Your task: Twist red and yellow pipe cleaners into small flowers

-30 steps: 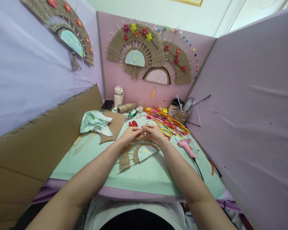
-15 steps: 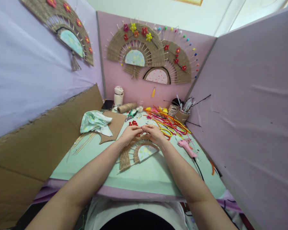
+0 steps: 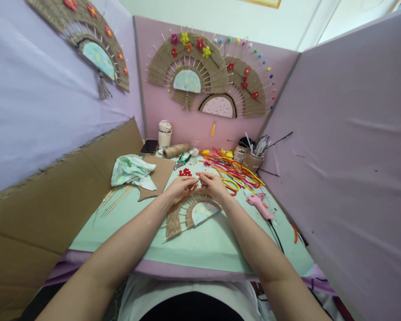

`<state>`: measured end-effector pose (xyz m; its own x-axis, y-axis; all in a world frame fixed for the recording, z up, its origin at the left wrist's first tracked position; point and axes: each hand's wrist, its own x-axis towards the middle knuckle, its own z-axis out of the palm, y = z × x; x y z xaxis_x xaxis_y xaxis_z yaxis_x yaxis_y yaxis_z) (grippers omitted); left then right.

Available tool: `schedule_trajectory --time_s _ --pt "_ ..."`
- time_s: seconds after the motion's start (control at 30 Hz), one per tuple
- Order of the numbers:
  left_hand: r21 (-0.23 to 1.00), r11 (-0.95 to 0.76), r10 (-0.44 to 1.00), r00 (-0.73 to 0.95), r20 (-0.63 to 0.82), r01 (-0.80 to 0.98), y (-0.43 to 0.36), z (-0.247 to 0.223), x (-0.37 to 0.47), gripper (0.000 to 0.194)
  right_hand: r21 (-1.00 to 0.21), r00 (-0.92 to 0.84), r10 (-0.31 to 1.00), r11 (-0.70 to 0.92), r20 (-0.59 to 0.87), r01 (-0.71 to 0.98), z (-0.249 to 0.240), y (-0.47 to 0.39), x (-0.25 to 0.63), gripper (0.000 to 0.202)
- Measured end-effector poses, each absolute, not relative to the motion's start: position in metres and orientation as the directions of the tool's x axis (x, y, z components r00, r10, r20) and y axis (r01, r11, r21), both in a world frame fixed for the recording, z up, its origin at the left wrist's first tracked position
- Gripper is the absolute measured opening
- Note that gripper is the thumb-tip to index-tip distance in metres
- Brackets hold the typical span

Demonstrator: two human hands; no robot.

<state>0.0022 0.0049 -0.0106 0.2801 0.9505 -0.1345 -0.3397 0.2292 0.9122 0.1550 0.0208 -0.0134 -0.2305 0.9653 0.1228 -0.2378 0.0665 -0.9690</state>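
Above the top edge of a half-woven jute fan (image 3: 183, 214), the left hand (image 3: 179, 187) and the right hand (image 3: 214, 185) are brought fingertip to fingertip, the fingers of both pinched narrow; something thin appears to be nipped between them, though what it is cannot be told at this size. The fan is laid flat on the mint-green table (image 3: 203, 245), just in front of the hands, its wooden ribs spread out and a pale patterned half-disc set at its centre. A small cluster of red flowers (image 3: 186, 172) is seen just beyond the fingertips, with a pair of pliers (image 3: 183, 159) and a spool of twine (image 3: 175, 150) further back. To the right, a heap of coloured pipe cleaners (image 3: 235, 171) is spread near the right hand, and a pink glue gun (image 3: 259, 205) is laid beside the right forearm. To the left, a crumpled cloth (image 3: 132, 170) is rested on a cardboard piece (image 3: 158, 178), with loose bamboo sticks (image 3: 116, 198) nearby. Finished fans (image 3: 190, 71) are hung on the pink back wall.
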Motion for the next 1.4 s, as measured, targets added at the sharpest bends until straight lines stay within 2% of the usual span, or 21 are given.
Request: schedule_trajectory --time_s 0.13,0.27,0.5,0.77,1.2,1.4 --pt "0.930 0.224 0.948 0.288 -0.138 -0.291 0.004 -0.009 0.002 0.024 -0.977 -0.177 0.963 0.189 0.203 -0.094 -0.013 0.020 0.156 0.030" --pt "0.937 0.218 0.950 0.278 -0.140 -0.274 0.004 -0.010 0.002 0.027 -0.972 -0.161 0.961 0.233 0.226 0.025 -0.011 0.016 0.155 0.030" --pt "0.965 0.163 0.967 0.228 -0.114 -0.207 0.003 -0.009 0.003 0.030 -0.983 -0.160 0.970 0.185 0.182 0.008 -0.007 0.015 0.156 0.034" --pt "0.997 0.029 0.976 0.217 -0.012 -0.075 0.005 -0.014 0.004 0.027 -0.976 -0.153 0.970 0.202 0.188 0.082 -0.001 0.010 0.155 0.022" --pt "0.998 0.016 0.967 0.256 0.000 -0.060 0.007 -0.017 0.003 0.027 -0.985 -0.139 0.978 0.162 0.153 0.056 -0.003 0.012 0.155 0.024" --pt "1.000 0.011 0.981 0.192 -0.012 0.007 0.008 -0.016 0.002 0.031 -0.992 -0.151 0.980 0.126 0.126 -0.009 -0.007 0.014 0.156 0.028"
